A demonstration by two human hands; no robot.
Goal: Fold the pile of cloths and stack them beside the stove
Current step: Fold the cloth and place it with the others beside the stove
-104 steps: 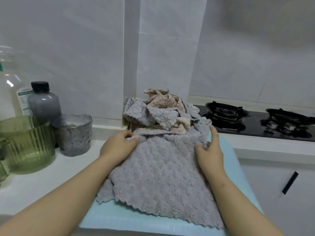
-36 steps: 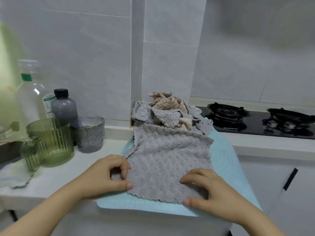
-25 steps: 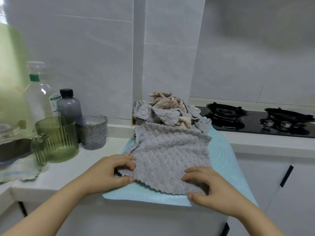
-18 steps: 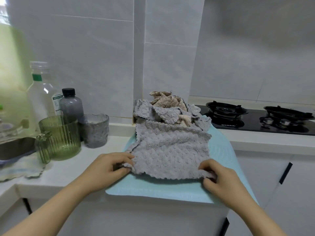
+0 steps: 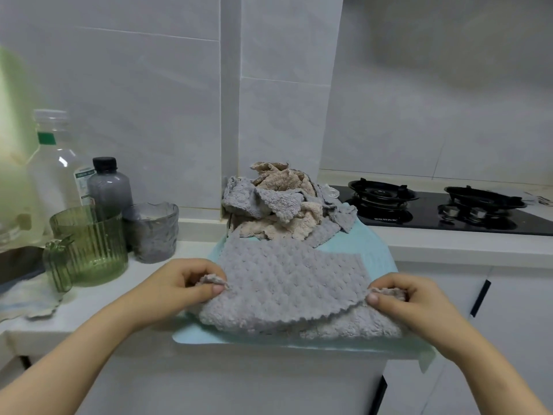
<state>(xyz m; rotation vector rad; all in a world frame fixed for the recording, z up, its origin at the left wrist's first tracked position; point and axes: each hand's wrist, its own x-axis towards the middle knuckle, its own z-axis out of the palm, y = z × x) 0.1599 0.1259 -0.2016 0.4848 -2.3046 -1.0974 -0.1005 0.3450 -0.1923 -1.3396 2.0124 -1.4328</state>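
Grey cloth corners in each hand

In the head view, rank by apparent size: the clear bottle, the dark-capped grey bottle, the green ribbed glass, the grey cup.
1. Clear bottle
2. Green ribbed glass
3. Grey bottle and grey cup: unsure, since the glass partly hides the bottle.

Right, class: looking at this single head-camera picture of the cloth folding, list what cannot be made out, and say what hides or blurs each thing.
- Label text on the clear bottle: too small and blurred.
- Number of cloths in the pile: they are crumpled over one another.
- Corners of the grey cloth: covered by the left hand and right hand.
- Stove: cut off by the right edge.
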